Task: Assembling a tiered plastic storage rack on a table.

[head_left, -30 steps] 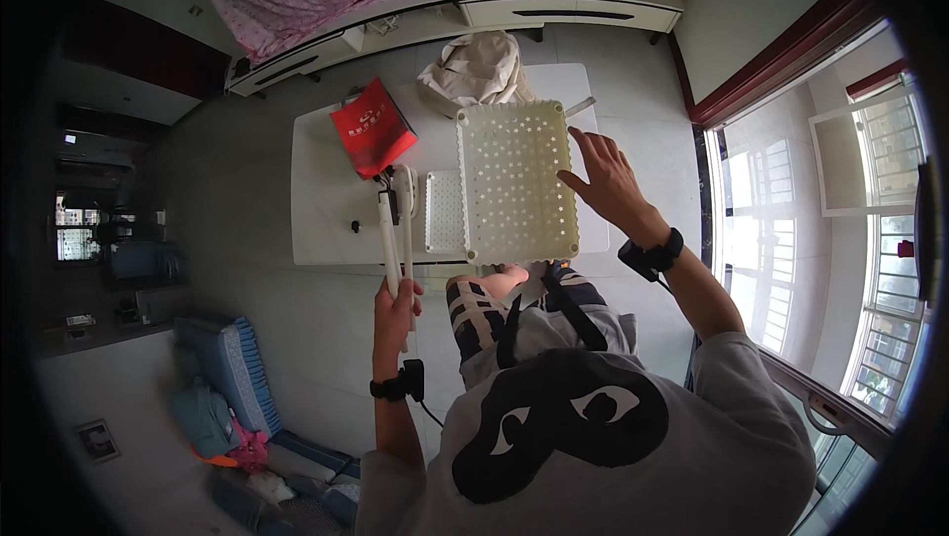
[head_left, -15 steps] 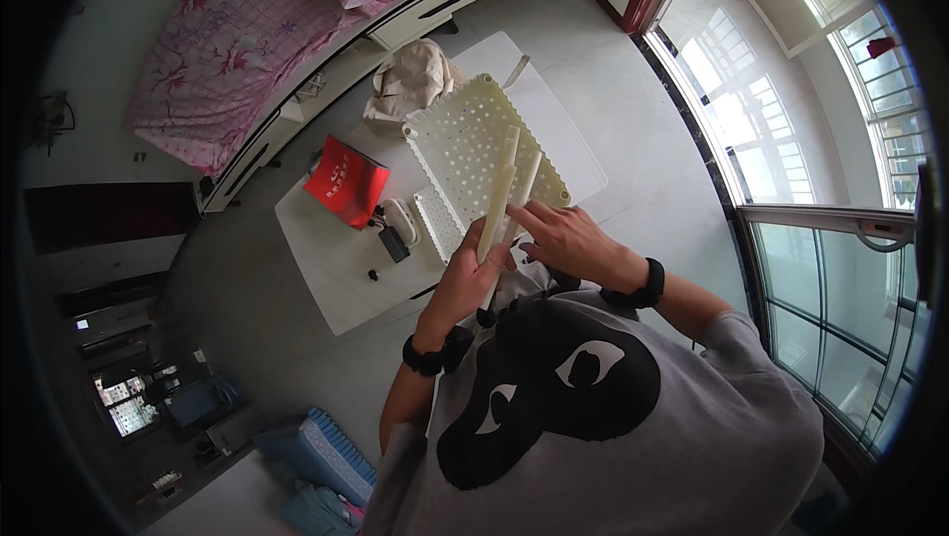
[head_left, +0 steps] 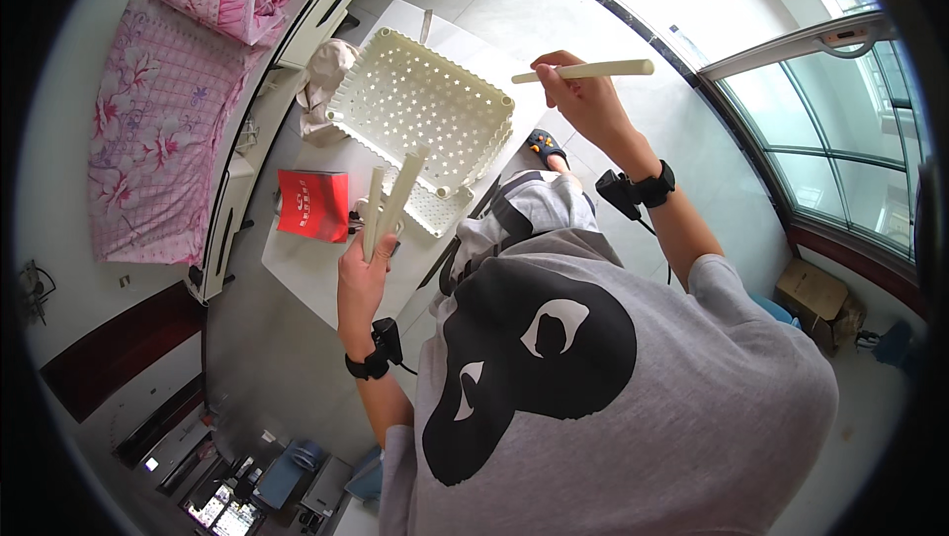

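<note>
My left hand (head_left: 362,287) is closed around the lower ends of pale cream plastic tubes (head_left: 397,198), which point up in front of the basket; at least two show. Off to the right, my right hand (head_left: 581,99) grips another cream tube (head_left: 615,69) near its left end, held roughly level and clear of the table. Between and beyond the hands, a cream plastic basket (head_left: 425,106) with star-shaped holes lies on the white table (head_left: 316,279), its scalloped rim and corner sockets showing. A smaller perforated cream tray (head_left: 443,212) sits against its near side, partly behind the tubes.
A red paper bag (head_left: 313,206) lies left of the basket, and a beige cloth bag (head_left: 324,81) behind it. A pink flowered cloth (head_left: 163,131) covers a cabinet at the left. Glass doors (head_left: 830,131) stand at the right, with a cardboard box (head_left: 813,294) below.
My right hand has moved away to the right with one tube. My left hand has shifted left with the other tubes. The view has turned, so the basket appears further left.
</note>
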Available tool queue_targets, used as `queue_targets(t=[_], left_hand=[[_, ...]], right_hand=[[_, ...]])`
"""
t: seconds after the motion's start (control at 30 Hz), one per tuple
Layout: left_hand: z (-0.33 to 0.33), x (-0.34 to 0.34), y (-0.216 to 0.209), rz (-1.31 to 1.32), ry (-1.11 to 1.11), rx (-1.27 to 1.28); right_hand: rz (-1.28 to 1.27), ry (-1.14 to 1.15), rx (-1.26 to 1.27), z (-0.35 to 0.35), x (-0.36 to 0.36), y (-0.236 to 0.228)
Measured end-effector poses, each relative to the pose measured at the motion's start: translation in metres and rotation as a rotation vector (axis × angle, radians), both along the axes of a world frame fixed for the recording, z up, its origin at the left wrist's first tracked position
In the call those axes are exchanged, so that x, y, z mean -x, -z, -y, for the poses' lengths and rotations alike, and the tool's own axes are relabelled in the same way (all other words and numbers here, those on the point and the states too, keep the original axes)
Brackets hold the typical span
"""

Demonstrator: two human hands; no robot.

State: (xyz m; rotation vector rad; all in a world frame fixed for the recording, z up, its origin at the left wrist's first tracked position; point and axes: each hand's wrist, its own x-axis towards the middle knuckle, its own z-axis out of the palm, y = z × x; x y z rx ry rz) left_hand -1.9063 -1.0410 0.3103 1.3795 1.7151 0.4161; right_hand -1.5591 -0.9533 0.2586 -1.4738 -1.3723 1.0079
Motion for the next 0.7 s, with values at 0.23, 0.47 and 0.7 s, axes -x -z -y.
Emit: queue_targets(t=[0.23,0.47,0.7], left_hand=[[0.006,0.004,0.001,-0.366,0.208,0.131],[0.007,-0.009,0.004,-0.701,0.321,0.045],[0.005,-0.016,-0.01,-0.829,0.357,-0.017]], right_hand=[[0.086,0.054,-0.124,0.005,0.007,0.011],[0.145,0.005,-0.085,0.01,0.003,0.026],[-0.002,0.01,-0.066,0.008,-0.003,0.039]])
